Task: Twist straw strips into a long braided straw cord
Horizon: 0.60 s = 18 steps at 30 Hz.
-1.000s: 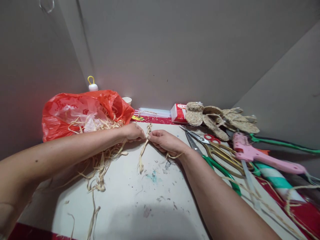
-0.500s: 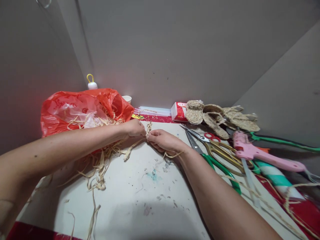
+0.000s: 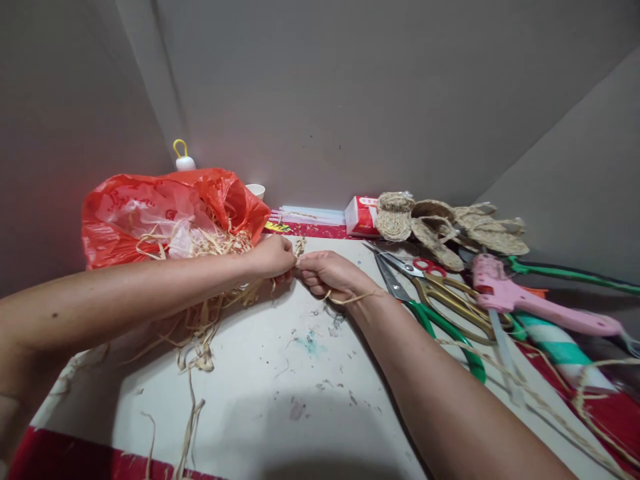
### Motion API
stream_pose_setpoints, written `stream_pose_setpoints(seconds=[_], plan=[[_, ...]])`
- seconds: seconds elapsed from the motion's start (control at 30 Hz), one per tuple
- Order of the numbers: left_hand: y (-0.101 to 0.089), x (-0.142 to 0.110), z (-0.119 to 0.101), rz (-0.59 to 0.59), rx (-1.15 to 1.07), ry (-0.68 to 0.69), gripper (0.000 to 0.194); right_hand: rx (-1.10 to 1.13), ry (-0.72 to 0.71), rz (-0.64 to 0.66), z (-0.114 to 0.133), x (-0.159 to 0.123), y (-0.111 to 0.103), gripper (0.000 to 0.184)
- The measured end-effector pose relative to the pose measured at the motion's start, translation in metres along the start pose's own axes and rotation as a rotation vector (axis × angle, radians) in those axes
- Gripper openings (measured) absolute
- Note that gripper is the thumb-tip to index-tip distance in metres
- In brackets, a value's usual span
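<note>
Fingertips nearly meeting, my two hands work on a small braid of dry straw (image 3: pixel 301 246) that rises just beyond them. My left hand (image 3: pixel 274 257) is closed, pinching the straw, with short loose ends below its fingers. My right hand (image 3: pixel 330 272) pinches the same piece from the right; a thin strand (image 3: pixel 347 301) trails from it across the wrist. The exact grip is hidden by the fingers. Left of my hands, loose straw (image 3: pixel 220 243) spills from a red plastic bag (image 3: pixel 115 233) and under my left forearm.
On the right lie green-handled scissors (image 3: pixel 450 340), gold-handled scissors (image 3: pixel 457 303), a pink glue gun (image 3: pixel 530 303) and a twisted cord (image 3: pixel 537 393). Woven straw slippers (image 3: pixel 395 217) and a red tissue pack (image 3: pixel 361 217) stand at the back, near glue sticks (image 3: pixel 315 215) and a white cup (image 3: pixel 255 191).
My left hand has turned and shifted slightly right, closer to my right hand. The straw end that stuck out to the lower left is now mostly out of sight. The view has shifted slightly.
</note>
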<state>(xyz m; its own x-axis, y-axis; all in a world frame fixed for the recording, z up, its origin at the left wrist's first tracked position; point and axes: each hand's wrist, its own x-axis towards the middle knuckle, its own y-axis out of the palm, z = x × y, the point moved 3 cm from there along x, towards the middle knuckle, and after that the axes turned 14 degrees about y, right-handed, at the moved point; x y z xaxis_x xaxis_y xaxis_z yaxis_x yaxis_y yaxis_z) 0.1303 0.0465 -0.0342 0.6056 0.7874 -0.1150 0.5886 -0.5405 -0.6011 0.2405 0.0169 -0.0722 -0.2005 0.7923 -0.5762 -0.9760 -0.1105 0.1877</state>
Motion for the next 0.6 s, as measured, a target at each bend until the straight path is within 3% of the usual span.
stream_pose_setpoints(seconds=[0.17,0.33,0.6], plan=[[0.003,-0.001,0.003,0.006,0.184,0.041,0.005,0.017,-0.007,0.058,-0.002,0.002,-0.002,0.024],[0.003,-0.004,-0.003,-0.031,0.394,0.133,0.014,0.011,-0.028,0.059,-0.002,0.002,-0.002,0.021],[0.006,-0.009,-0.003,-0.069,0.483,0.229,0.021,-0.043,-0.039,0.069,-0.002,0.003,-0.005,0.029]])
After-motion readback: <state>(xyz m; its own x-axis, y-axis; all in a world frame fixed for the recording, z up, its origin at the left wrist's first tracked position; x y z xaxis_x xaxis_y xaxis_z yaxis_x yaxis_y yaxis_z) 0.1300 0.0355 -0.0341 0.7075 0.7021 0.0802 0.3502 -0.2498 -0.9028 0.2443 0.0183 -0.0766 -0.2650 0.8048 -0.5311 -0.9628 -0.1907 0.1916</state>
